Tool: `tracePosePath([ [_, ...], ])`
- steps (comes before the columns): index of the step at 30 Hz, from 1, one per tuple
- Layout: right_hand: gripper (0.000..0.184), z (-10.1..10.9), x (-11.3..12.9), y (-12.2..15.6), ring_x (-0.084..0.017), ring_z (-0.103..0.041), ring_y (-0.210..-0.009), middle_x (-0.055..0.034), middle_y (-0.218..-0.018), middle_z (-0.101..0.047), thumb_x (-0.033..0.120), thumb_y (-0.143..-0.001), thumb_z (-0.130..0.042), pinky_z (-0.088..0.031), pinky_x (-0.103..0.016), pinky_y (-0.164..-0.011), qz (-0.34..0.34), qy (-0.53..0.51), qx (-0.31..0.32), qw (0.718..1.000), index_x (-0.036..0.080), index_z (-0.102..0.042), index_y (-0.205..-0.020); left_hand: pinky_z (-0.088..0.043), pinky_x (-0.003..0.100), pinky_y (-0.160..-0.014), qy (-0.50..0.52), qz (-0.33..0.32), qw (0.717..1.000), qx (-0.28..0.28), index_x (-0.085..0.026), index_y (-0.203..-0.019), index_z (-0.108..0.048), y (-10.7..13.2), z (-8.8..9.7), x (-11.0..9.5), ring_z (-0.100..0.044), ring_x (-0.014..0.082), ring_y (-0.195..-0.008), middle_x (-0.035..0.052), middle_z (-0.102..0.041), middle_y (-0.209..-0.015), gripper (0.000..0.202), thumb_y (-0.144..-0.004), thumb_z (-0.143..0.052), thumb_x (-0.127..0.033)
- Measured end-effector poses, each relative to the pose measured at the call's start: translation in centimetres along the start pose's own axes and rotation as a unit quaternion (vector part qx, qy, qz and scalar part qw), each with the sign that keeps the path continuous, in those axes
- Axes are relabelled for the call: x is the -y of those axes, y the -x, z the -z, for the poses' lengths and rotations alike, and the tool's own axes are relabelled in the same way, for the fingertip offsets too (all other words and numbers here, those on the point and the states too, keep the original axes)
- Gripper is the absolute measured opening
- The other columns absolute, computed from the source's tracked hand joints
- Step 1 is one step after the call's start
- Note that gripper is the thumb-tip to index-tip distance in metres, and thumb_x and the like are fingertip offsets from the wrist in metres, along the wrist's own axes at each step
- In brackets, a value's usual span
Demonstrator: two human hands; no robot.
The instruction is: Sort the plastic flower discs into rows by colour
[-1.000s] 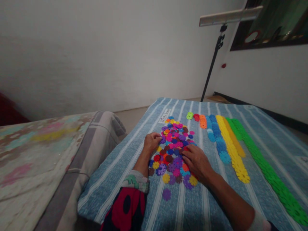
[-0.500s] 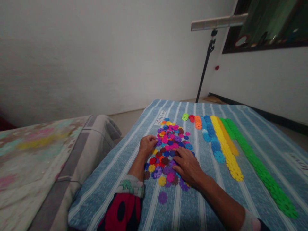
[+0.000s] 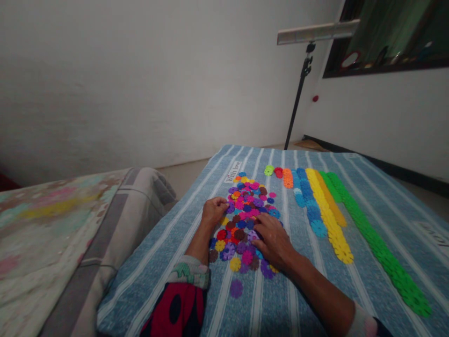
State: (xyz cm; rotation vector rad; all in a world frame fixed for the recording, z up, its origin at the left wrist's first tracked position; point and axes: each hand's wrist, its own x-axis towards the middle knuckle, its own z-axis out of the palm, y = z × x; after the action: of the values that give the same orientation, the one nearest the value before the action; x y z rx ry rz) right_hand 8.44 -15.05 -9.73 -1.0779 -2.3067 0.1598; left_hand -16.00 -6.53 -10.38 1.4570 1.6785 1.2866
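Note:
A loose pile of flower-shaped plastic discs (image 3: 239,234) in purple, pink, red, brown, blue, yellow and orange lies on the striped blue cloth (image 3: 168,262). At the pile's left edge is my left hand (image 3: 214,211), its fingers drawn together in a pinch beside a purple disc (image 3: 230,207). Whatever is between those fingertips is hidden. Over the pile's right side rests my right hand (image 3: 272,238), with fingers apart and tips touching discs. A single purple disc (image 3: 236,288) lies apart, nearer to me.
Right of the pile run overlapping rows of discs: green (image 3: 386,250), yellow (image 3: 328,215), blue (image 3: 310,201) and orange (image 3: 288,178). Short red (image 3: 278,172) and light green (image 3: 269,170) groups lie farther left. A draped surface (image 3: 105,234) stands left, a black stand (image 3: 296,103) behind.
My right hand has shifted very slightly over the pile, with its fingers moving among the discs. My left hand stays nearly still. The whole view has moved a little.

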Motion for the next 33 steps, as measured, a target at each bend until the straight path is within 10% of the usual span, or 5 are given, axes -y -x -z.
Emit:
tracePosePath([
  [8,0.012,-0.4,-0.5,0.0,-0.025,-0.059,-0.106,-0.0082,-0.104,-0.069,0.010,-0.077,-0.067,-0.042,-0.042,-0.097,-0.044,-0.139,-0.054,0.988,0.019,-0.064,-0.084,-0.037,0.024,-0.053,-0.023,0.001,1.000,0.001,-0.016,-0.069,-0.071,0.0,0.2,-0.6,-0.050,0.0121,-0.053,-0.0033,-0.059,-0.055,0.020,-0.057,-0.066,-0.032],
  [19,0.018,2.0,-0.4,-0.8,-0.015,-0.057,-0.064,0.0011,-0.068,-0.063,0.037,-0.079,-0.061,-0.043,-0.028,-0.064,-0.224,-0.326,-0.125,0.910,0.020,-0.067,-0.073,-0.043,0.025,-0.057,0.084,0.011,0.996,-0.013,-0.015,-0.072,-0.071,1.0,-0.2,-2.0,-0.055,0.0126,-0.056,0.0003,-0.064,-0.061,0.023,-0.058,-0.071,-0.033],
  [33,0.021,1.4,-0.2,-1.3,-0.017,-0.061,-0.059,0.0004,-0.063,-0.066,0.039,-0.071,-0.067,-0.048,-0.029,-0.060,-0.295,-0.414,-0.136,0.851,0.020,-0.072,-0.078,-0.040,0.022,-0.054,0.193,0.042,0.961,0.192,-0.014,-0.076,-0.071,4.7,-3.1,-6.4,-0.051,0.0081,-0.052,-0.0027,-0.062,-0.061,0.026,-0.058,-0.079,-0.031],
])
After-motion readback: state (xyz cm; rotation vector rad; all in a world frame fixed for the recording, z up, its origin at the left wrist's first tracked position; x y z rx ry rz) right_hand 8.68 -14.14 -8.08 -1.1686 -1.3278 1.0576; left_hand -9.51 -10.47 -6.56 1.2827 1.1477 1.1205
